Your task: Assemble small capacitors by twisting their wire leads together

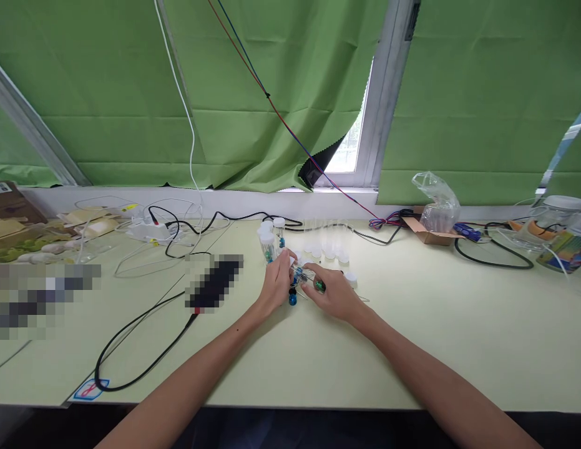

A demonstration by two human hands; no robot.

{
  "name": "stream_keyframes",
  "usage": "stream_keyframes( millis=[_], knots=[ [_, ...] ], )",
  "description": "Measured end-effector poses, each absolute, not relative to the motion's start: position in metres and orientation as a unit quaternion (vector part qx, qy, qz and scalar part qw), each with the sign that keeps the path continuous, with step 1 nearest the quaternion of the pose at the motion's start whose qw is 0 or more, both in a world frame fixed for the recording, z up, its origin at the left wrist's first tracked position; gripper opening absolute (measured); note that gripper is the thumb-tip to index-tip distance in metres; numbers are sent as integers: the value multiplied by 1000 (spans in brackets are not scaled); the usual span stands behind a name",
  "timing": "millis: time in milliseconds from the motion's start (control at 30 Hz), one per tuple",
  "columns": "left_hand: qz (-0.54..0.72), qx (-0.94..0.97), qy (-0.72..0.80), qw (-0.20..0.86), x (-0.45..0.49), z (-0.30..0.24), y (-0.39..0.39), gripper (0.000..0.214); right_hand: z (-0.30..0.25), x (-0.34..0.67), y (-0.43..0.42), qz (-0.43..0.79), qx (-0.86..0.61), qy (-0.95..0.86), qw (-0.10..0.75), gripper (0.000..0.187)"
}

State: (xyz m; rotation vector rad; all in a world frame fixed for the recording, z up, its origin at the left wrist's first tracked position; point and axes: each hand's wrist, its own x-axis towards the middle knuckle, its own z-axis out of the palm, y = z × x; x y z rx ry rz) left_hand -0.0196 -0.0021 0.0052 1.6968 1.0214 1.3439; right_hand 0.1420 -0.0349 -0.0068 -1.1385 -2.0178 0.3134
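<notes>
My left hand (274,282) and my right hand (336,292) meet over the table, both closed around a small clear tube (309,274) lying nearly on its side. A white cap is partly visible at the left hand's fingers, and a green bead-like ball (320,285) shows by the right fingertips. Blue pieces are visible between the hands; fingers hide part of the tube. Just below lies a round blue bead (292,299). Behind the left hand stand several white-capped clear tubes (267,239) with coloured pieces inside. Clear tubes with white caps (330,253) stand behind the right hand.
A dark, blurred-out device (215,282) with a black cable lies to the left. Along the back are a white power strip (150,232), tangled cables and a cardboard box (430,232) with a plastic bag. Jars (571,243) stand far right.
</notes>
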Motion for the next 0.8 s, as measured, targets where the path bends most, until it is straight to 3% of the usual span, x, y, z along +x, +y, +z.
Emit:
stream_keyframes(
  millis=[233, 500, 800],
  knots=[
    [496, 647, 383, 435, -20, 8, 0, 52, -6, 144, -34, 142, -463, -796, 363, 37],
    [457, 738, 439, 232, -20, 13, -7, 33, -6, 145, -34, 155, -449, -805, 355, 34],
    [437, 759, 452, 168, -19, 12, -10, 28, -7, 145, -33, 164, -441, -806, 359, 34]
  ],
)
